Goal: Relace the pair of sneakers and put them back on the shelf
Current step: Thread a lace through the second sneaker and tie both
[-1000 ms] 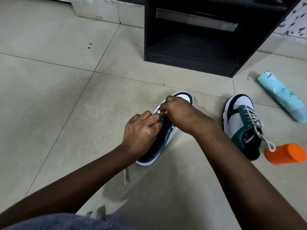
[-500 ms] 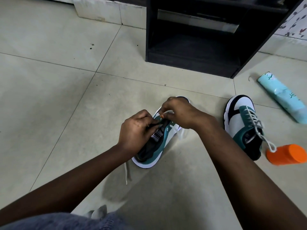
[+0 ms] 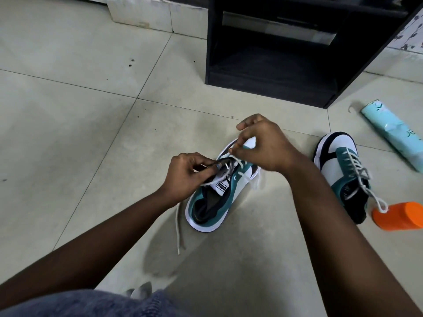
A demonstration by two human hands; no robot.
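A white, teal and black sneaker lies on the tiled floor in front of me, toe pointing away. My left hand pinches the dark tongue and left eyelet edge near the top. My right hand pinches the white lace above the toe end and holds it raised. A loose lace end trails on the floor to the left of the heel. The second sneaker, fully laced, lies to the right. The black shelf stands behind, its bottom compartment bare.
An orange cylinder lies by the laced sneaker's heel, with that shoe's lace loop resting against it. A light blue tube lies at the far right. A white plinth runs along the back left. Blue denim shows at the bottom.
My right hand has lifted up and away from the sneaker, drawing the lace out. My left hand has shifted left, and the tongue label now shows.
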